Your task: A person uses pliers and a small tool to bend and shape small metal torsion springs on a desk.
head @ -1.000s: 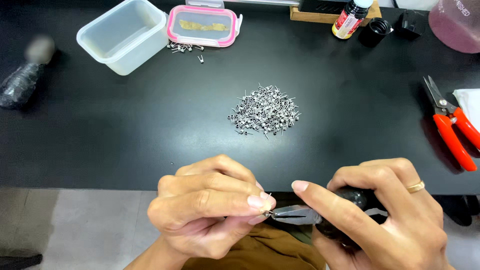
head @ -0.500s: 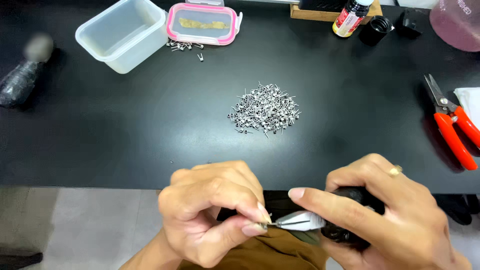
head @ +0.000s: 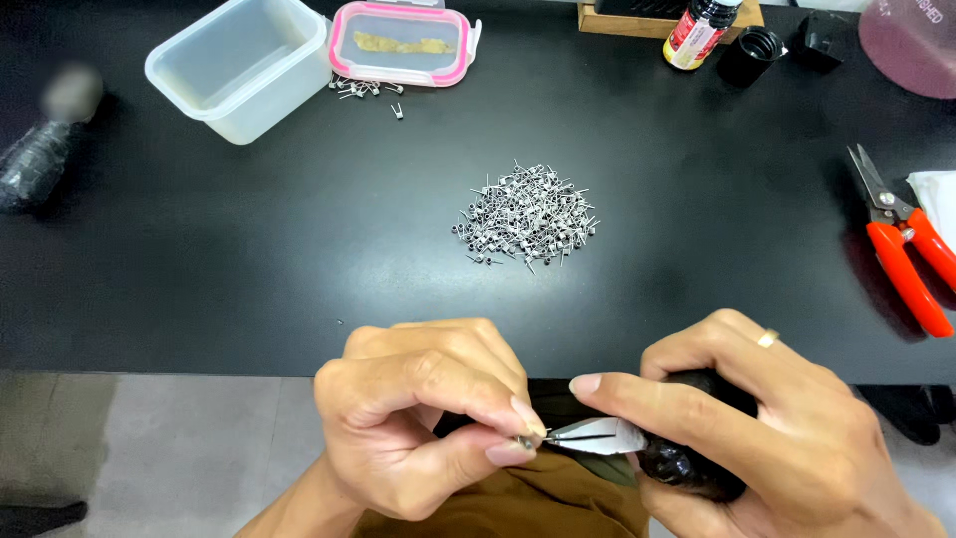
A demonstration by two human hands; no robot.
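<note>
My hands have barely shifted: left hand [head: 428, 418] curled, pinching a tiny wire coil [head: 525, 441] below the glinting heap [head: 526, 216]; right hand [head: 757, 428] grips black-handled pliers [head: 607, 436].

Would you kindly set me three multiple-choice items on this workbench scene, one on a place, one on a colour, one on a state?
1. Where does the heap of small metal coils lie?
A. mid-table
B. inside the clear tub
C. on the floor

2. What colour are the handles of the cutters at the right edge?
A. blue
B. red
C. green

3. How is the clear tub?
A. lidded
B. tipped over
C. open, its pink-rimmed lid beside it

Answers: 1 A, the heap sits on the black table; 2 B, both handles are red; 3 C, the lid lies flat next to it.
</note>
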